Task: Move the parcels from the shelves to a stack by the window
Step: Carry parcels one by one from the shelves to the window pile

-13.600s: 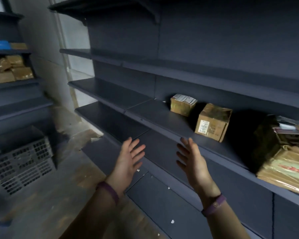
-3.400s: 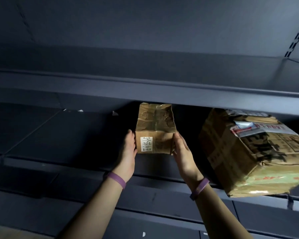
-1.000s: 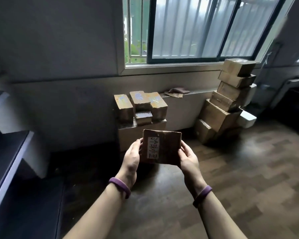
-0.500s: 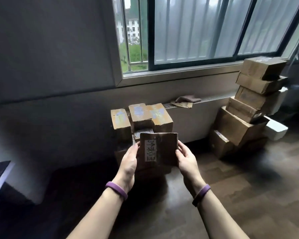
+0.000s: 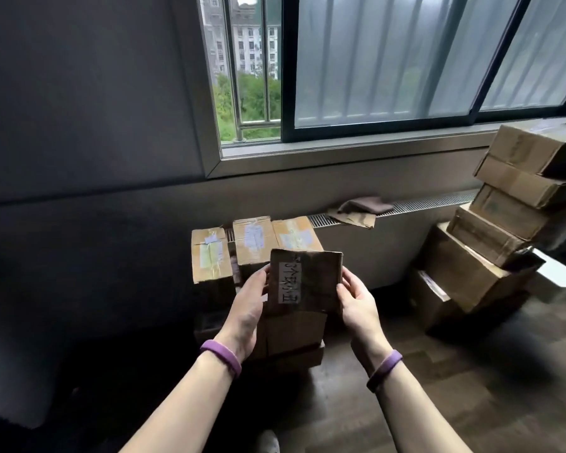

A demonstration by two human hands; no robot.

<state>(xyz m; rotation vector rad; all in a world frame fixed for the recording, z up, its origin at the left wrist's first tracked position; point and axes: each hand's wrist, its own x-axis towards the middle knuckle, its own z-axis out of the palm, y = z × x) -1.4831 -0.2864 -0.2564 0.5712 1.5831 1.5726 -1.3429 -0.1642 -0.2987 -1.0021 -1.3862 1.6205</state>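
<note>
I hold a small brown cardboard parcel [image 5: 311, 279] with a white handwritten label between both hands at chest height. My left hand [image 5: 247, 308] presses its left side and my right hand [image 5: 356, 302] its right side. Directly behind and below it stands a low stack of parcels [image 5: 209, 253] under the window [image 5: 373, 70], with three taped boxes side by side on top of a larger box [image 5: 294, 331]. The held parcel hides the middle of that stack. The shelves are out of view.
A taller leaning stack of cardboard boxes [image 5: 510, 220] stands at the right by the wall. A folded cloth [image 5: 363, 206] lies on the radiator cover below the sill. Dark wooden floor [image 5: 455, 387] spreads to the right; the left side is in deep shadow.
I have turned from the shelf with the parcel and walked up to the window. The low stack has grown closer and now sits just behind the parcel.
</note>
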